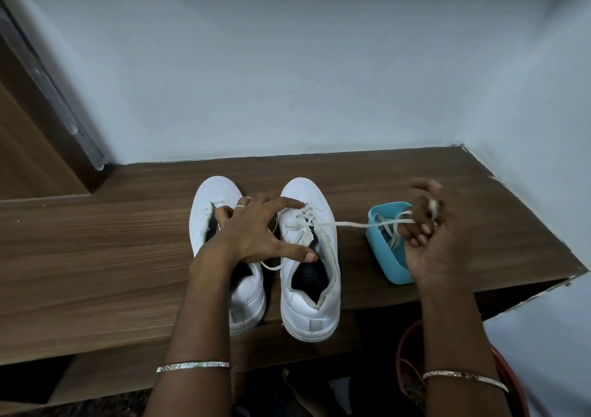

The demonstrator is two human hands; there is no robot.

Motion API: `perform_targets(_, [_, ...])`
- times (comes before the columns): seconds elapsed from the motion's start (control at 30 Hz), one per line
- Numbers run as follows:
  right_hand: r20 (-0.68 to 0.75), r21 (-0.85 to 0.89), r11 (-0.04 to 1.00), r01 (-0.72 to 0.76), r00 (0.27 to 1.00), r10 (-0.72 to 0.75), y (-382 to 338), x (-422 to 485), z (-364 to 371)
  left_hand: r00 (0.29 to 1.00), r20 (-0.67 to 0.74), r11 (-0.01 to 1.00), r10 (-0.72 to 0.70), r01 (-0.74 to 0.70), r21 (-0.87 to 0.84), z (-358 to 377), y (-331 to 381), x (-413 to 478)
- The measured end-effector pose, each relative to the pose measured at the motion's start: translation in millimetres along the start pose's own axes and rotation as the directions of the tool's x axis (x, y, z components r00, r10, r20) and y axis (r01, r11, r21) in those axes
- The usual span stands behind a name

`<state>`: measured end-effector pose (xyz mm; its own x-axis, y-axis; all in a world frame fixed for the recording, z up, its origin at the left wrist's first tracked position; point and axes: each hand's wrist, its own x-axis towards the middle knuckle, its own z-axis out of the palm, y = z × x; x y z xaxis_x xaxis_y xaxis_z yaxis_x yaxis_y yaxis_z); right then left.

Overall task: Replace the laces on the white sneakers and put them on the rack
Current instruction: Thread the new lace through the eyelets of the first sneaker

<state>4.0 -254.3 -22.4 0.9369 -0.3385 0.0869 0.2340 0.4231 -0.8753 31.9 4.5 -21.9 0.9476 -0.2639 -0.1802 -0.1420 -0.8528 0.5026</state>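
Silver bangle [193,366] circles the left wrist at the bottom edge. On the wooden shelf [96,256] the left sneaker [204,221] and right sneaker [308,304] stand side by side, long axes parallel, toes toward the wall [287,80], heels at the near edge. The left hand [252,231] lies across both, fingers spread, hiding part of the left sneaker's opening. A lace [351,224] runs taut from the right sneaker over a blue tub [383,256] to the right hand [428,237], whose blurred fingers curl round it and cover the tub's right side. A red basket [404,349] sits lower right.
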Motion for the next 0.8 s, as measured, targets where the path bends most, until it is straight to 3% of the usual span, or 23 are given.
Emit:
perform_targets(0.1, [0.075,-0.416,0.907,-0.059,0.992,0.099,12.7,-2.0,14.0,1.000,0.007,1.000,0.004,-0.003,-0.016,1.7,-3.2,2.3])
perform_targets(0.23, [0.277,-0.707,0.705,0.056,0.939,0.204,33.1,-6.4,30.5,1.000,0.011,0.999,0.017,-0.017,-0.035,2.3,-6.6,4.1])
perform_targets(0.33, [0.322,-0.791,0.596,0.138,0.922,0.214,41.2,-4.9,31.2,1.000,0.007,0.999,0.021,-0.021,-0.027,2.6,-6.6,4.1])
perform_targets(0.53, [0.315,-0.840,0.517,0.165,0.924,0.216,40.8,-4.2,30.1,1.000,0.013,0.999,0.020,-0.020,-0.030,2.0,-6.8,3.6])
perform_targets(0.63, [0.280,-0.814,0.575,0.087,0.925,0.257,38.7,-5.9,27.8,1.000,0.018,0.999,0.019,-0.019,-0.035,0.2,-7.2,2.1])
perform_targets(0.8, [0.211,-0.515,0.852,-0.099,0.948,0.238,19.7,-7.3,17.3,0.999,0.018,0.998,0.035,-0.034,-0.046,-1.0,-6.9,0.3])
